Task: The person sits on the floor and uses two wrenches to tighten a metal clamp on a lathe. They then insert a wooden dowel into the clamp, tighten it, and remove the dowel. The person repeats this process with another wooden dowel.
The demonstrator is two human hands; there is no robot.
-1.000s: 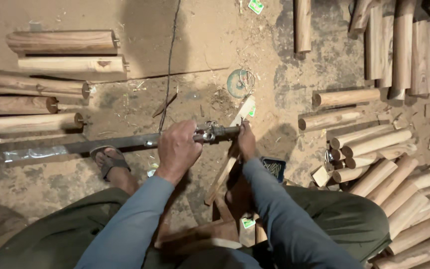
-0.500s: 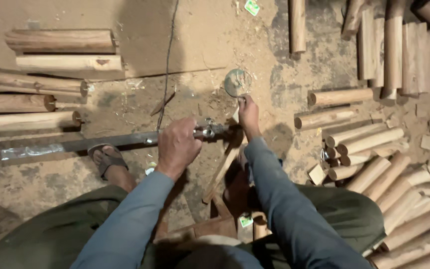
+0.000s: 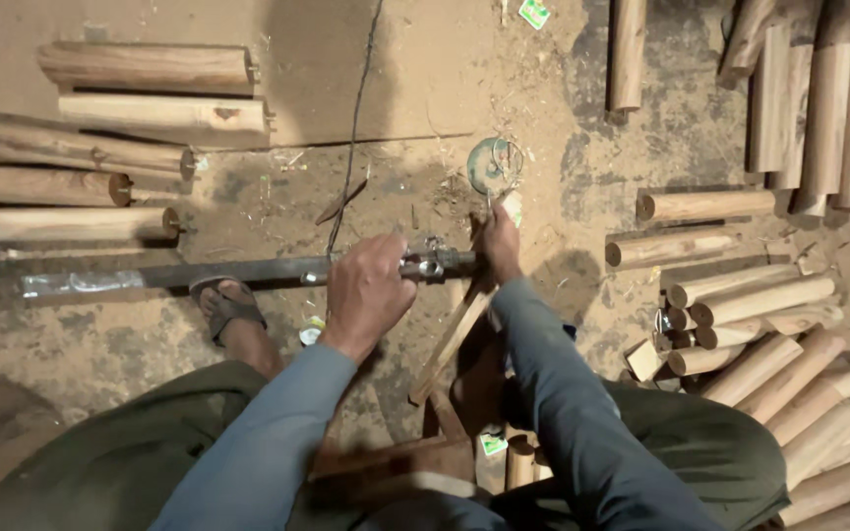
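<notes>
A long dark metal bar [image 3: 150,277] lies across the dirt floor from the left edge to the middle. My left hand [image 3: 371,292] is closed around it near its right end, next to a shiny metal fitting [image 3: 429,265]. My right hand [image 3: 499,243] grips the bar's right tip, just past the fitting. A thin wooden stick [image 3: 452,339] slants down from under that hand. A round greenish disc [image 3: 492,164] lies on the ground just beyond my right hand.
Rounded wooden logs [image 3: 145,67] are stacked at the upper left, and many more logs [image 3: 755,295] lie heaped along the right. My sandalled foot [image 3: 223,305] rests under the bar. A thin black cable [image 3: 356,128] runs up the floor. A wooden block [image 3: 405,462] sits between my knees.
My right hand has shifted a little up and along the bar's tip toward the disc. The view has moved slightly; my left hand keeps its hold on the bar.
</notes>
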